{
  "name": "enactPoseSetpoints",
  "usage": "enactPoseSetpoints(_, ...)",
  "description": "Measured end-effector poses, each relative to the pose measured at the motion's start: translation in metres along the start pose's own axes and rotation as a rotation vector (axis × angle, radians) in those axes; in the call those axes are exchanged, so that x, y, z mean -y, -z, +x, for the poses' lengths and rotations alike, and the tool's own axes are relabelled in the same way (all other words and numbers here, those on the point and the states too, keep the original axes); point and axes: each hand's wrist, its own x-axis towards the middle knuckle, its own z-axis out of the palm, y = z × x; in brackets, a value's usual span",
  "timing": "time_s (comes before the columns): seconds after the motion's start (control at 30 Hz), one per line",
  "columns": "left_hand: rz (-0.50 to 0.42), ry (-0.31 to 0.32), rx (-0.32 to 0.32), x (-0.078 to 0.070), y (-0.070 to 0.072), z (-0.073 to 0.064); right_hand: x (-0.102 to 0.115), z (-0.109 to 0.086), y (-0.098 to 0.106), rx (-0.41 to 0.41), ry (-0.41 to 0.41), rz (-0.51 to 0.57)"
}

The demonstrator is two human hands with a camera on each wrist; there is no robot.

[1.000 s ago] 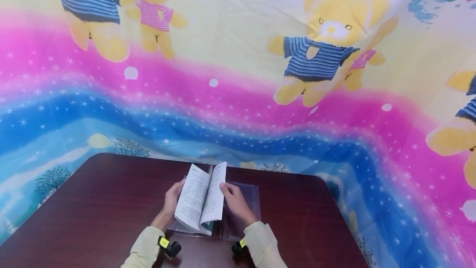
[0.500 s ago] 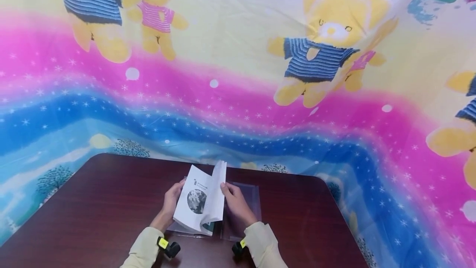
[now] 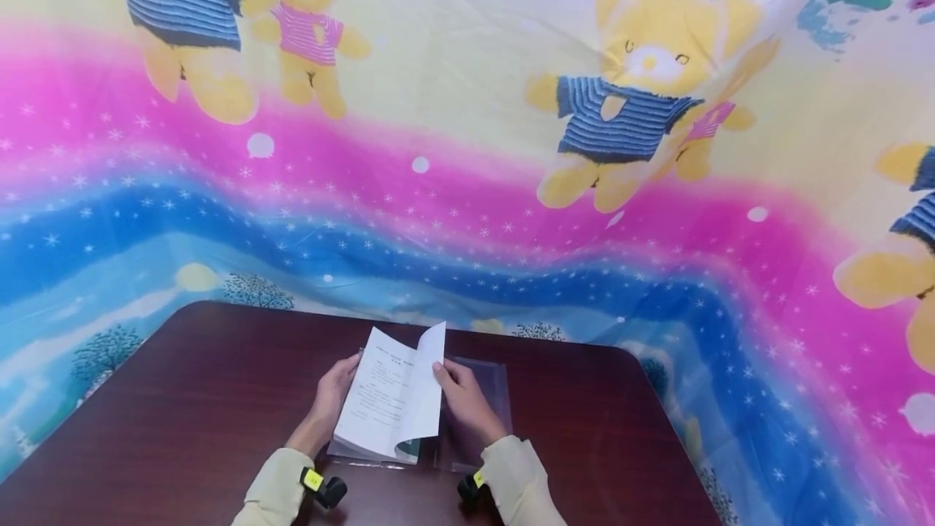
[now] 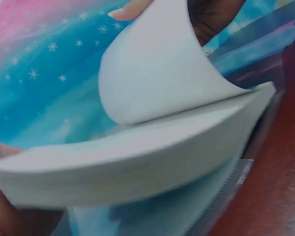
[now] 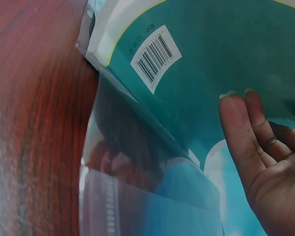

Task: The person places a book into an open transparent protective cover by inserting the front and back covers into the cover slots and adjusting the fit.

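An open paperback book (image 3: 372,396) is held between both hands over the table. My left hand (image 3: 332,400) grips the thick block of pages (image 4: 137,167) along its left edge, thumb mostly hidden. On the right side, my right hand (image 3: 467,404) pinches the turned-up leaf and the back cover (image 5: 196,54), thumb in front and fingers behind. That cover is teal with a white barcode label (image 5: 156,59). A clear plastic book jacket (image 3: 488,392) lies spread beneath the book, its flap (image 5: 132,196) loose beside the cover. The page facing up carries sparse lines of print.
The dark red-brown table (image 3: 197,412) has rounded far corners. Behind it hangs a cloth backdrop (image 3: 453,209) printed with bears and snowflakes. Black cameras with yellow labels, like the left one (image 3: 325,489), sit at both wrists.
Leaves have flipped over to the left: dense text, then a page with a round grey picture, now a sparsely printed page. My left hand has shifted slightly down and left.
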Motion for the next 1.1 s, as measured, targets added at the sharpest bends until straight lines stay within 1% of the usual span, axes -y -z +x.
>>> enactPoseSetpoints(0.07, 0.028, 0.007, -0.001, -0.005, 0.002, 0.001, 0.001, -0.001, 0.001, 0.003, 0.004, 0.003)
enactPoseSetpoints(0.13, 0.075, 0.009, -0.018, -0.011, 0.003, 0.002, 0.002, -0.002, 0.001, 0.006, 0.01, 0.006)
enactPoseSetpoints(0.33, 0.139, 0.043, -0.028, -0.022, 0.004, 0.003, 0.0, -0.004, 0.004, 0.002, 0.012, -0.017)
enactPoseSetpoints(0.47, 0.197, 0.075, -0.045, -0.022, 0.003, 0.003, -0.001, -0.004, 0.005, -0.004, -0.016, -0.056)
enactPoseSetpoints(0.63, 0.217, 0.097, -0.088, -0.022, 0.001, 0.002, -0.001, -0.004, 0.007, -0.02, -0.03, -0.112)
enactPoseSetpoints(0.67, 0.225, 0.097, -0.099, -0.023, 0.0, 0.002, -0.002, -0.003, 0.008, -0.018, -0.028, -0.114)
enactPoseSetpoints(0.77, 0.287, 0.104, -0.13, -0.023, -0.001, 0.001, -0.001, -0.003, 0.01, -0.006, -0.032, -0.11)
enactPoseSetpoints(0.9, 0.411, 0.109, -0.176, -0.024, -0.004, -0.002, 0.002, -0.005, 0.011, 0.022, -0.03, -0.09)
enactPoseSetpoints(0.93, 0.429, 0.111, -0.187, -0.024, -0.005, -0.003, 0.002, -0.006, 0.011, 0.028, -0.03, -0.085)
enactPoseSetpoints(1.0, 0.463, 0.114, -0.208, -0.025, -0.006, -0.004, 0.004, -0.007, 0.012, 0.042, -0.037, -0.075)
enactPoseSetpoints(1.1, 0.477, 0.114, -0.223, -0.025, -0.007, -0.005, 0.005, -0.008, 0.012, 0.055, -0.036, -0.069)
